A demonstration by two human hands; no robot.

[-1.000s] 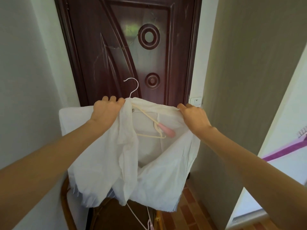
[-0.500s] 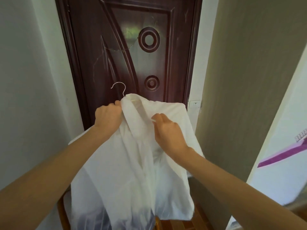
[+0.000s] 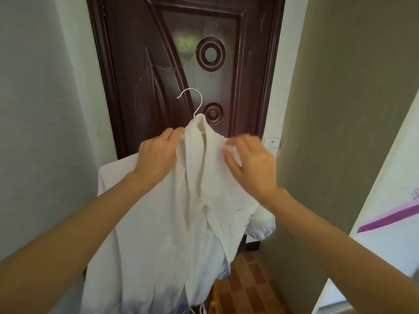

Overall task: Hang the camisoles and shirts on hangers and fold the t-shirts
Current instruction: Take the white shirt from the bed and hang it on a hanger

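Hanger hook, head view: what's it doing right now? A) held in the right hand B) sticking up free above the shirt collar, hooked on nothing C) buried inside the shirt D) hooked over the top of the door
B. The metal hanger hook rises out of the white shirt collar in front of the door panel, catching nothing; the left hand grips the fabric beside the collar and the right hand, blurred, is at the other shoulder.

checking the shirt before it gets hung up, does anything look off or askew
The shirt sits bunched on the hanger, collar area crumpled. The door behind shows pale scratches.
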